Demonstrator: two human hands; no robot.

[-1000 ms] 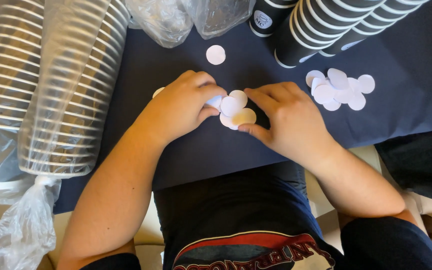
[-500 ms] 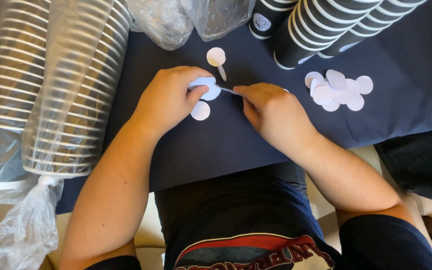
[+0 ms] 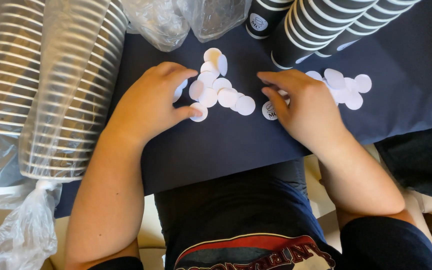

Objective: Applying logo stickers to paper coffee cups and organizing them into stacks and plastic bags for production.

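White paper discs (image 3: 219,90) are being spread in a loose cluster on the dark blue table (image 3: 216,145), its long axis running from top centre toward lower right. One disc (image 3: 198,112) is being pressed by the left hand (image 3: 151,102), its grip loosely released; a printed disc (image 3: 269,110) is being touched by the right hand (image 3: 303,107), fingers curled but grasping nothing.

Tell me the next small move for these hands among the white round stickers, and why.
Probably the left hand should pinch up the white round sticker under its thumb tip. That disc lies flat on the dark blue tablecloth, apart from the overlapping cluster of white discs, while the right hand rests by a printed round sticker.
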